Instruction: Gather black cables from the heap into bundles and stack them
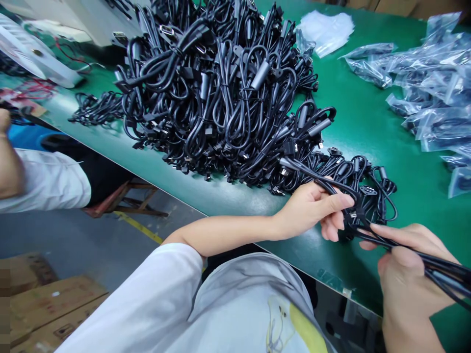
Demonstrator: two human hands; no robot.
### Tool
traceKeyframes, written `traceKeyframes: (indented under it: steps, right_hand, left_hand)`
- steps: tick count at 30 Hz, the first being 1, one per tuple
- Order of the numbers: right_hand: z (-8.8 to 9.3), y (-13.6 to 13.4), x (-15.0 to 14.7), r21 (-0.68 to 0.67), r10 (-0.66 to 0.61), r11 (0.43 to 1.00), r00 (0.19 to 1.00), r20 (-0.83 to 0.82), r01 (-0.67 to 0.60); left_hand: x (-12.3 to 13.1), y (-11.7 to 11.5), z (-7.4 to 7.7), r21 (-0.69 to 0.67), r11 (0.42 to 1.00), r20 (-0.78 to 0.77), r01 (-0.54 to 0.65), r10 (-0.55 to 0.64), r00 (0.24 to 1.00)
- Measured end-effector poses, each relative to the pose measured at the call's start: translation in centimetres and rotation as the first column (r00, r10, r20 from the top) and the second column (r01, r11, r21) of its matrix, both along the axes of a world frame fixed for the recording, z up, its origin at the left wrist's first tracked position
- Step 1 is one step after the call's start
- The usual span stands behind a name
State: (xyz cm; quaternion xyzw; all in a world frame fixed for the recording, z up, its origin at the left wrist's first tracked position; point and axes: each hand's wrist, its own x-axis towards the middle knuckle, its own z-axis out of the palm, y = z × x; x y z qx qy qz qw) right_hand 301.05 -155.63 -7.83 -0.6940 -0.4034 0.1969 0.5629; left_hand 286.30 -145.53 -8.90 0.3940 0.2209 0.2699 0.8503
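My left hand (315, 208) pinches a black cable (333, 184) at the near edge of the green table (360, 122), fingers closed around it. My right hand (408, 274) grips the same cable's strands lower right, thumb pressed over them. The cable runs from a small bundle of looped black cables (362, 186) just beyond my hands. A big heap of tied black cables (221, 83) covers the table's middle and far part.
Clear plastic bags holding cables (430, 83) lie at the right. Empty bags (326, 29) sit at the back. Another person's arm (9, 162) and white sleeve show at the left. Cardboard boxes (44, 304) stand on the floor, lower left.
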Motion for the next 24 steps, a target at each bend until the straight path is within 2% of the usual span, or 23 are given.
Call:
traceKeyframes:
  steps: [2, 3, 5, 7, 9, 12, 15, 19, 24]
  right_hand:
    - [-0.2, -0.2, 0.3, 0.076, 0.06, 0.995, 0.988, 0.146, -0.071]
    - [-0.4, -0.3, 0.7, 0.088, 0.11, 0.988, 0.98, 0.165, -0.126]
    - [-0.8, -0.5, 1.4, 0.049, 0.25, 0.966, 0.965, 0.072, -0.254]
    - [-1.2, -0.6, 2.1, 0.014, 0.379, 0.925, 0.923, -0.062, -0.379]
    - [-1.3, -0.6, 2.5, 0.038, 0.433, 0.901, 0.892, -0.129, -0.432]
    - [-1.1, -0.2, 3.2, 0.192, 0.332, 0.932, 0.937, -0.111, -0.308]
    - [-0.6, 0.4, 4.1, 0.335, 0.236, 0.924, 0.964, -0.123, -0.184]
    - [0.0, 0.8, 4.7, 0.352, 0.314, 0.901, 0.94, -0.13, -0.252]
    - [0.0, 0.9, 4.2, 0.378, 0.251, 0.895, 0.968, 0.011, -0.237]
  left_hand:
    - [0.0, 0.0, 0.0, 0.035, 0.998, -0.02, -0.06, 0.06, 0.998]
    - [0.0, 0.1, 0.0, 0.062, 0.994, -0.026, -0.092, 0.094, 0.995]
    - [-0.1, 0.1, 0.1, 0.123, 0.983, -0.014, -0.138, 0.141, 0.99]
    - [-0.2, 0.2, 0.1, 0.174, 0.975, 0.015, -0.139, 0.139, 0.99]
    - [-0.3, 0.2, 0.0, 0.177, 0.977, 0.034, -0.117, 0.113, 0.993]
    - [-0.2, 0.3, -0.3, 0.13, 0.987, 0.079, -0.094, 0.085, 0.993]
    - [0.1, 0.4, -0.7, 0.126, 0.991, 0.178, -0.043, 0.02, 0.984]
    - [0.3, 0.3, -0.8, 0.151, 0.988, 0.261, -0.031, -0.01, 0.965]
    - [0.0, 0.0, -0.7, 0.16, 0.987, 0.282, 0.031, -0.076, 0.956]
